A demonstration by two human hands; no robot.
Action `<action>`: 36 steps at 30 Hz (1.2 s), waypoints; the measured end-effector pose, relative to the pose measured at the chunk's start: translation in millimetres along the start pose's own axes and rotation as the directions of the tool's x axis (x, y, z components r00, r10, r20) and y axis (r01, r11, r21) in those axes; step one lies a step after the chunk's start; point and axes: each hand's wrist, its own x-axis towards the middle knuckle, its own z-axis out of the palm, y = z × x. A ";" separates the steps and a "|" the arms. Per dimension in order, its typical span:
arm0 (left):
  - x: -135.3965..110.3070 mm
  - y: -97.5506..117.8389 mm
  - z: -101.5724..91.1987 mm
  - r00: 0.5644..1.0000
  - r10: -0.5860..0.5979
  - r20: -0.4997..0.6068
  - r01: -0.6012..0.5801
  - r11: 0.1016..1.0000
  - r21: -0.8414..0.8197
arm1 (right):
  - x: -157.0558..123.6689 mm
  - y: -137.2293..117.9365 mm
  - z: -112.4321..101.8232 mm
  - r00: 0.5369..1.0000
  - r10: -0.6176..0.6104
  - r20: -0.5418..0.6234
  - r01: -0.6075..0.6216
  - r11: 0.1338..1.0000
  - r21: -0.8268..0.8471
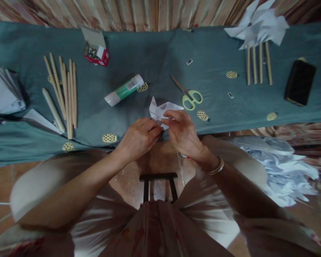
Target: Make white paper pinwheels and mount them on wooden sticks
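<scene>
A folded piece of white paper (160, 109) lies at the near edge of a teal cloth (139, 53) that covers the table. My left hand (139, 137) pinches the paper's lower edge with curled fingers. My right hand (182, 131), a bangle on its wrist, grips the paper from the right, thumb and fingers closed over a fold. A glue stick (124, 90) lies just beyond on the left. Green-handled scissors (188, 94) lie just beyond on the right.
Wooden sticks (65, 92) lie at the left beside a stack of white paper (2, 91). A red box of pins (96, 53) sits at the back. Finished paper pinwheels (259, 28) and a black phone (299, 82) lie at the right. Paper scraps (283, 171) pile on the floor.
</scene>
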 end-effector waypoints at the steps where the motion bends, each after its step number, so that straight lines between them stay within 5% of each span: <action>1: 0.0 -0.1 0.3 1.000 0.000 -0.002 0.000 1.000 0.000 | -0.1 2.6 -2.1 1.000 0.021 -0.011 -0.021 0.999 0.047; 8: -0.8 -4.6 -1.4 1.000 0.007 0.013 -0.007 0.999 0.039 | 0.1 20.2 -14.5 0.989 0.132 -0.061 -0.131 0.991 0.027; 20: 2.9 -26.8 -10.3 1.000 -0.023 -0.013 0.024 0.993 0.114 | -0.9 15.5 -24.5 0.987 0.156 -0.046 -0.156 0.988 -0.004; 27: 1.6 -11.3 -11.6 0.997 -0.015 -0.073 0.014 1.000 -0.009 | -2.1 13.9 -25.8 0.985 0.173 -0.027 -0.173 0.985 -0.005; 36: 2.4 2.6 -1.1 0.998 0.054 0.020 -0.054 0.998 0.025 | -3.7 12.9 -25.4 0.989 0.145 -0.003 -0.145 0.988 -0.046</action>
